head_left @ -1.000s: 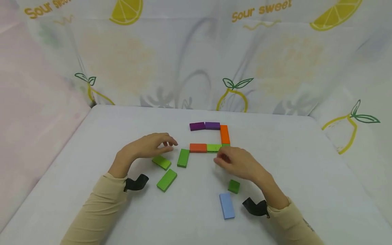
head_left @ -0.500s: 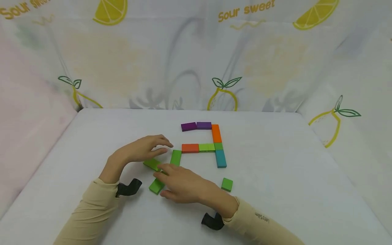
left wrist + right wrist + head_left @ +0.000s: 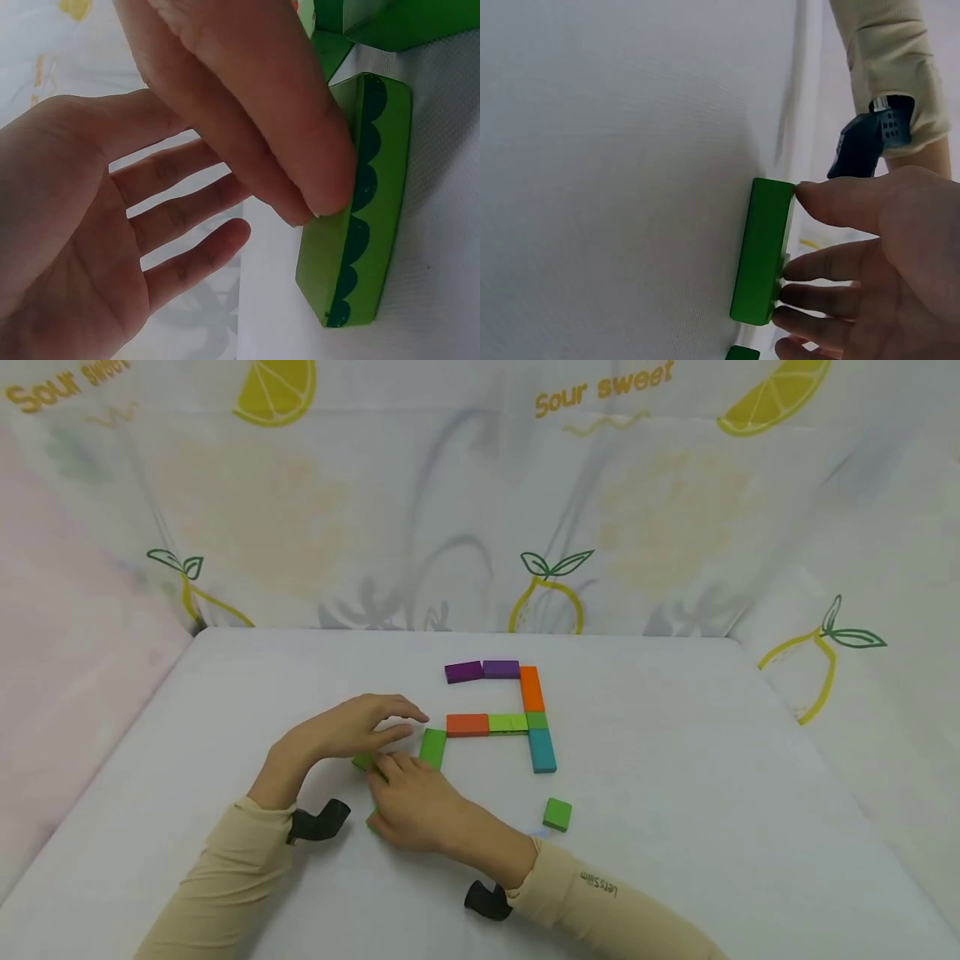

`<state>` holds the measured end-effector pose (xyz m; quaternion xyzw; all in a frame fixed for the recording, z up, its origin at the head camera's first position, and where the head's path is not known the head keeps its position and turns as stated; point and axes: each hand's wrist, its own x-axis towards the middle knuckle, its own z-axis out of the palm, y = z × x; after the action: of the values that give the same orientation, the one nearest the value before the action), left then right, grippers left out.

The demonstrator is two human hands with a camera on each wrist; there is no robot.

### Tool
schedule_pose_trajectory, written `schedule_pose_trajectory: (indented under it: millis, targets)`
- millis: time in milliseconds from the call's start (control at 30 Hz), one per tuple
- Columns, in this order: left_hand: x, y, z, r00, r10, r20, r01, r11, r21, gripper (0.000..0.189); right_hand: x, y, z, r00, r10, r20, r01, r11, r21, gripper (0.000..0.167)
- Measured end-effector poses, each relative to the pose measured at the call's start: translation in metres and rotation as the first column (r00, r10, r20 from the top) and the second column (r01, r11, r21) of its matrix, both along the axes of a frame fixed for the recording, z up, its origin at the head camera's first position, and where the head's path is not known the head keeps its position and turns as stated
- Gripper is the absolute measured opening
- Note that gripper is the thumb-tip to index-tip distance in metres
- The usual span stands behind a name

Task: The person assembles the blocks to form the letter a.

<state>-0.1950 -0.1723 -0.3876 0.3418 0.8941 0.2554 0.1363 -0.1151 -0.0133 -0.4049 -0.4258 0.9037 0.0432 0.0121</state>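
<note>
My right hand (image 3: 416, 806) reaches left over several green blocks, covering much of them. In the left wrist view, its fingertips touch a light green block (image 3: 384, 202) with dark green scallops on its side. The right wrist view shows the thumb at one end of a long green block (image 3: 763, 251), the other fingers spread along it. Another green block (image 3: 432, 748) stands just beyond these fingers. My left hand (image 3: 348, 725) hovers above and left of the blocks, thumb and fingers apart, with nothing in its grasp.
On the white table (image 3: 675, 827), two purple blocks (image 3: 501, 669), an orange block (image 3: 532, 689), a red-orange block (image 3: 467, 725), a light green block (image 3: 507, 723) and a teal block (image 3: 542, 750) form an angular line. A small green block (image 3: 557, 814) lies right of my forearm.
My right hand has left the angular line, where a teal block now shows, and moved left onto the green blocks. My left hand stays nearly in place. The head view has shifted slightly.
</note>
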Motion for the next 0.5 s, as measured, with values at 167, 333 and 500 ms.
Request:
schedule_pose_trajectory:
  millis: [167, 333, 500]
  targets:
    - [0.001, -0.001, 0.000, 1.000, -0.004, -0.022, 0.004, 1.000, -0.015, 0.030, 0.004, 0.003, 0.000, 0.999, 0.046, -0.024, -0.047, 0.999, -0.011, 0.053]
    - [0.003, 0.000, 0.000, 0.999, -0.018, -0.048, 0.017, 1.000, -0.026, 0.030, 0.011, 0.011, -0.001, 0.995, 0.097, -0.017, -0.097, 0.995, -0.004, 0.055]
    - [0.002, 0.005, -0.001, 0.998, -0.043, -0.046, 0.042, 0.999, -0.033, 0.030, 0.016, 0.026, -0.001, 0.992, 0.113, 0.048, -0.112, 0.993, -0.030, 0.054]
